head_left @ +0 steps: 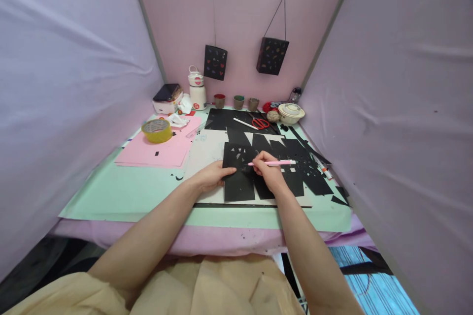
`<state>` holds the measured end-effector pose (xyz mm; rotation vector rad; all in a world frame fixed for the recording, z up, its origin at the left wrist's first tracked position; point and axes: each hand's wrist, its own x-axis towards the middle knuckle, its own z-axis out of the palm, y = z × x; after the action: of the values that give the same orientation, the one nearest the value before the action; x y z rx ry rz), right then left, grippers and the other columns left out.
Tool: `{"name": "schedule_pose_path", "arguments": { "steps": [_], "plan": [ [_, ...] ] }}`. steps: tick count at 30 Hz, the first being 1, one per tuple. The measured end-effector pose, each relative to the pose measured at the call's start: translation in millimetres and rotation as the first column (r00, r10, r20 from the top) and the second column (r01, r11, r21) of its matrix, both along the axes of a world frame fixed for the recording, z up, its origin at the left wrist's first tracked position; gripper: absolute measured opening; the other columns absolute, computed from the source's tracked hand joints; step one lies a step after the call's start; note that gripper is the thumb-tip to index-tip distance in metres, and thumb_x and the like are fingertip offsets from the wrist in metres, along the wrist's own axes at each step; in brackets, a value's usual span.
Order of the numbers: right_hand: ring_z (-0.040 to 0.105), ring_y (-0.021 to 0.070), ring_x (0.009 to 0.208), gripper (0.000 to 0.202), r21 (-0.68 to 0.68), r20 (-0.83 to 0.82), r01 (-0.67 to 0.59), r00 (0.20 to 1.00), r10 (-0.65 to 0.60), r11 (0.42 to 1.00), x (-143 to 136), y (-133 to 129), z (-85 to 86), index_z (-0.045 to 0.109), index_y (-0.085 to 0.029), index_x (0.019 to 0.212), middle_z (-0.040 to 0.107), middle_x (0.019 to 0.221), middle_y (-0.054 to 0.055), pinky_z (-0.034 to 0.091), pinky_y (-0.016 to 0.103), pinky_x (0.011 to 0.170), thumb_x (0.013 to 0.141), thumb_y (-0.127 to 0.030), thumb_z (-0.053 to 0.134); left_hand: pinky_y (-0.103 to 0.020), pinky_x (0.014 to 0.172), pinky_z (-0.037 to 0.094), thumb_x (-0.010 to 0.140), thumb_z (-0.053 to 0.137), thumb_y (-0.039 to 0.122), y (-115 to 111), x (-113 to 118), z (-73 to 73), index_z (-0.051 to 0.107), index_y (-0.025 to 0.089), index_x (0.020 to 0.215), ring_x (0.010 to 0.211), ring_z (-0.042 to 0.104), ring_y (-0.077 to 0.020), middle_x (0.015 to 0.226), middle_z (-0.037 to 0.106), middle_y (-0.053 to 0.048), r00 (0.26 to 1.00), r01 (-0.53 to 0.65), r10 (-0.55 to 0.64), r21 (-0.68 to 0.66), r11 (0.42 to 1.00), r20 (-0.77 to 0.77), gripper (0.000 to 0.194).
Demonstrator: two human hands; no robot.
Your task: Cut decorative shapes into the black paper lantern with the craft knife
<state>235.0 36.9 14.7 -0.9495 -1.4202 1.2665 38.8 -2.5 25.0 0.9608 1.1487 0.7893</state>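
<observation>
My left hand (pixel 211 176) grips the left edge of a black card (pixel 239 188), thumb on top and fingers partly hidden beneath. Small triangular and other cut-outs show in the card's upper part. My right hand (pixel 269 170) rests over the card's right side, its fingers closed around a slim pink pen (pixel 279 163) with a white end. The pen's pointed end faces left, over the card; whether it touches the surface I cannot tell. More black card panels (pixel 310 167) with cut-outs lie to the right, on a white board (pixel 201 155).
Red-handled scissors (pixel 260 123) and a white pen (pixel 245 123) lie on a black sheet behind. Yellow tape (pixel 157 131) sits on pink paper (pixel 148 155) at left. A white bottle (pixel 198 96), several small cups (pixel 238 102) and a lidded bowl (pixel 291 114) stand along the back. Two black lanterns (pixel 272 56) hang there.
</observation>
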Motion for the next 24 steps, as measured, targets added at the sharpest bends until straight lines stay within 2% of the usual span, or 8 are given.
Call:
{"name": "schedule_pose_path", "arguments": {
  "steps": [18,24],
  "plan": [
    [0.046,0.0128,0.056,0.019,0.064,0.034,-0.005,0.999,0.003,0.998,3.3,-2.2,0.8,0.051,-0.023,0.063,0.052,0.057,-0.004,0.031,0.027,0.053,0.077,-0.029,0.062,-0.038,0.083,0.056,0.092,0.064,0.026,-0.8,-0.7,2.7,0.064,0.013,0.107,0.094,0.065,-0.0179,0.109,0.066,-0.006,0.999,-0.013,0.01,0.085,0.996,0.031,0.02],
    [0.045,0.0131,0.055,0.02,0.067,0.04,0.001,0.999,-0.004,0.998,3.0,-1.8,0.4,0.05,-0.023,0.062,0.051,0.057,-0.004,0.03,0.027,0.053,0.077,-0.03,0.062,-0.036,0.079,0.056,0.093,0.063,0.029,0.7,-2.8,2.6,0.063,0.013,0.107,0.088,0.066,-0.0168,0.104,0.067,-0.006,0.999,-0.009,0.007,0.052,0.999,0.034,0.022]
  ]
}}
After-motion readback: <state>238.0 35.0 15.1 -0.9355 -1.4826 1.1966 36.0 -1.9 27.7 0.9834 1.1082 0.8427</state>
